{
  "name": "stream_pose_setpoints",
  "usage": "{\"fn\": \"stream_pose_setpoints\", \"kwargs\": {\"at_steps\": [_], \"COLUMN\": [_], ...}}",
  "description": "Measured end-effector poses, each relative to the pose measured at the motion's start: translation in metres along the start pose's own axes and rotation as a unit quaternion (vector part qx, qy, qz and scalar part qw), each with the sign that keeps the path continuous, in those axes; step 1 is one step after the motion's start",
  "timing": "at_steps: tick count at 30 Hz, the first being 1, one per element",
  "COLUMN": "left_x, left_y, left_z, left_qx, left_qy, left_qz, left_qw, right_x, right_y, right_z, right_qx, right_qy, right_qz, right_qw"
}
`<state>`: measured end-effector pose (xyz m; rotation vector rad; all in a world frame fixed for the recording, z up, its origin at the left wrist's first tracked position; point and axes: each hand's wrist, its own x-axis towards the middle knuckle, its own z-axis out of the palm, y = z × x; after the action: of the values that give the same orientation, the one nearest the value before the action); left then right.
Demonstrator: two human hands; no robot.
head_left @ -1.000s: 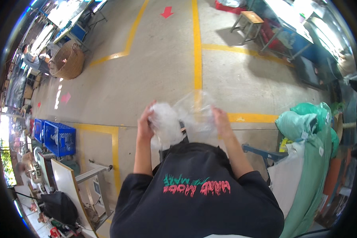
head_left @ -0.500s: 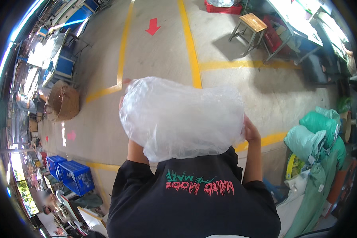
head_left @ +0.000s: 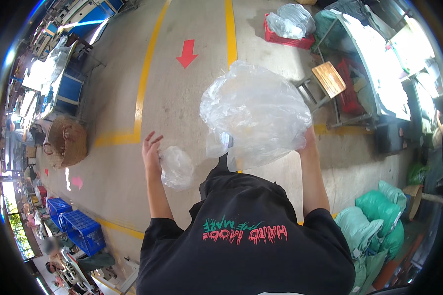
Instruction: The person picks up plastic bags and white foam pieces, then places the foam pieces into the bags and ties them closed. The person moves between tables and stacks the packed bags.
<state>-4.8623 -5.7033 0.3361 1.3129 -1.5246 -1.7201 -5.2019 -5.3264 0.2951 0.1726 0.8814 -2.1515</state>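
Observation:
My right hand [head_left: 308, 140] grips the right edge of a large, puffed-up clear plastic bag [head_left: 261, 108] held out in front of me; its fingers are partly hidden behind the film. Apart from that bag, on the left, my left hand [head_left: 153, 151] is raised with some fingers stretched out. Against its thumb side hangs a small crumpled clear plastic bag [head_left: 177, 168], which seems pinched there by the thumb. A small dark, shiny spot shows at the large bag's lower left edge.
A wooden-topped stool [head_left: 329, 79] and a red crate [head_left: 290, 37] with plastic bags stand ahead right, beside a table. To the left are a wicker basket [head_left: 66, 142] and blue crates [head_left: 85, 232]. Green sacks [head_left: 379, 209] lie at the right. Yellow lines mark the floor.
The large bag has moved up and right and is now in my right hand only. My left hand has come away to the left with the small bag. The surroundings have shifted in view.

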Motion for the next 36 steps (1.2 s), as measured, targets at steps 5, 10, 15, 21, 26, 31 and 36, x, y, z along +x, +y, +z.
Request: {"fn": "stream_pose_setpoints", "kwargs": {"at_steps": [5, 10, 15, 21, 26, 31, 36], "left_x": [0.105, 0.167, 0.280, 0.444, 0.528, 0.582, 0.660], "left_y": [0.037, 0.099, 0.120, 0.149, 0.201, 0.248, 0.292], "left_z": [0.126, 0.318, 0.469, 0.587, 0.680, 0.769, 0.902], "left_qx": [0.169, 0.323, 0.346, 0.418, 0.592, 0.599, 0.504], "left_qy": [-0.114, -0.253, -0.467, -0.316, -0.231, -0.271, -0.357], "left_qz": [0.127, 0.413, 0.310, 0.354, 0.299, 0.229, 0.182], "left_qw": [0.971, 0.813, 0.752, 0.775, 0.712, 0.718, 0.765], "right_x": [0.133, 0.236, 0.321, 0.421, 0.547, 0.665, 0.775], "right_y": [-0.007, -0.027, -0.096, -0.256, -0.380, -0.485, -0.551], "right_z": [0.008, 0.047, 0.070, 0.046, 0.044, 0.058, 0.068], "right_qx": [0.036, -0.076, -0.064, -0.340, -0.422, -0.649, -0.559], "right_qy": [0.105, 0.176, 0.162, 0.081, 0.134, 0.185, 0.156], "right_qz": [0.094, 0.117, 0.056, 0.027, -0.082, -0.278, -0.281], "right_qw": [0.989, 0.974, 0.983, 0.936, 0.893, 0.683, 0.764]}}
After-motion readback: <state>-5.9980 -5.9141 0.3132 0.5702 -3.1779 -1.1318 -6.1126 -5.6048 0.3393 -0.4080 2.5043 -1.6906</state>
